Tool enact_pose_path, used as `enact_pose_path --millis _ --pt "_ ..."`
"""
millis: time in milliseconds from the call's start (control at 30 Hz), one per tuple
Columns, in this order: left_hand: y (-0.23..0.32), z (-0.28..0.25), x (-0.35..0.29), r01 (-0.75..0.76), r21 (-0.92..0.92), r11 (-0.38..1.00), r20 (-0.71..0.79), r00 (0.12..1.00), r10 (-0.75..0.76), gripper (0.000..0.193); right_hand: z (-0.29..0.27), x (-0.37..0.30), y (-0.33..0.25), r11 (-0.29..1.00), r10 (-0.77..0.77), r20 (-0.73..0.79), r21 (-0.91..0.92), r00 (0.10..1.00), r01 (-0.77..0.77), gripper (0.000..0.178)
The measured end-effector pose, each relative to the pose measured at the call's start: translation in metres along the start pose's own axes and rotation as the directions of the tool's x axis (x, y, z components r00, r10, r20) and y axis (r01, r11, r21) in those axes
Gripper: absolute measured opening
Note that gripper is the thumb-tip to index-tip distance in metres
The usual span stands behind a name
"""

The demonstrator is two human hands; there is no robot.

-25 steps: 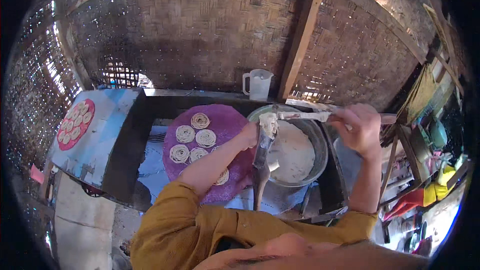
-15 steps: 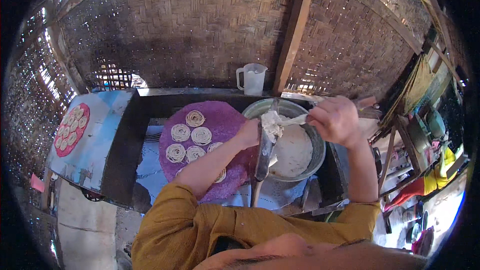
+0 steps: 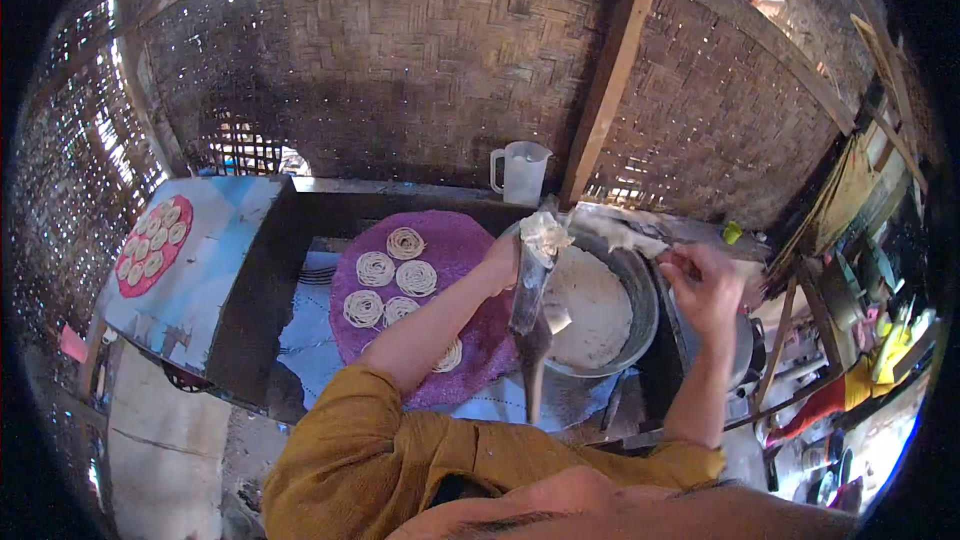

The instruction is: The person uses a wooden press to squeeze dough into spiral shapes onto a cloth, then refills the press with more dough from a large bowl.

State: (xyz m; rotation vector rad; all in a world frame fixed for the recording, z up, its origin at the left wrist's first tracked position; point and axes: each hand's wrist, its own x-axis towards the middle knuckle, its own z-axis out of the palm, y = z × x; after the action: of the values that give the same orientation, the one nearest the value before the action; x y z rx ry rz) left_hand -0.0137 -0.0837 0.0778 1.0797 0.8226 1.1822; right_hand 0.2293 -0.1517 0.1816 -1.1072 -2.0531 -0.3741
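Note:
My left hand (image 3: 503, 265) is wrapped round a dark wooden press (image 3: 531, 305) with a long handle, held tilted over the near side of the basin. A lump of pale dough (image 3: 545, 233) sits on the press's far end. In my right hand (image 3: 705, 288), closed fingers grip a dough-smeared spatula (image 3: 622, 236) over the basin's far right rim; its exact shape is hard to make out. Below, the grey metal basin (image 3: 648, 325) contains pale, floury dough (image 3: 590, 312). Left of it lies a purple round mat (image 3: 470, 240) with several coiled noodle-like nests (image 3: 416, 278), some hidden by my left forearm.
A clear plastic jug (image 3: 524, 172) stands behind the basin against the woven bamboo wall (image 3: 400, 70). On the left, a blue-white box top (image 3: 215, 240) bears a red mat (image 3: 128, 280) with more coils. A wooden post (image 3: 612, 80) rises behind the basin.
My right hand has drawn the spatula away from the press, moving right and slightly down. The dough lump now rests on the press's end. The view has shifted a little.

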Motion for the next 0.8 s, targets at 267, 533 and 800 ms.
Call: enact_pose_path --millis 267,533,800 --pt "-0.047 0.013 0.024 -0.334 0.353 0.874 0.263 0.932 0.250 0.038 0.083 -0.038 -0.030 0.353 0.566 0.304 0.750 0.767 -0.559 0.014" --pt "-0.014 -0.006 0.011 -0.127 0.422 0.898 -0.007 0.990 0.143 0.037 0.069 -0.082 0.016 0.608 0.551 0.124 0.618 0.825 -0.499 0.017" --pt "-0.053 -0.015 0.042 -0.371 0.590 0.717 0.189 0.927 0.324 0.038 0.085 -0.055 -0.020 0.992 0.083 -0.236 0.113 0.968 -0.058 0.019"
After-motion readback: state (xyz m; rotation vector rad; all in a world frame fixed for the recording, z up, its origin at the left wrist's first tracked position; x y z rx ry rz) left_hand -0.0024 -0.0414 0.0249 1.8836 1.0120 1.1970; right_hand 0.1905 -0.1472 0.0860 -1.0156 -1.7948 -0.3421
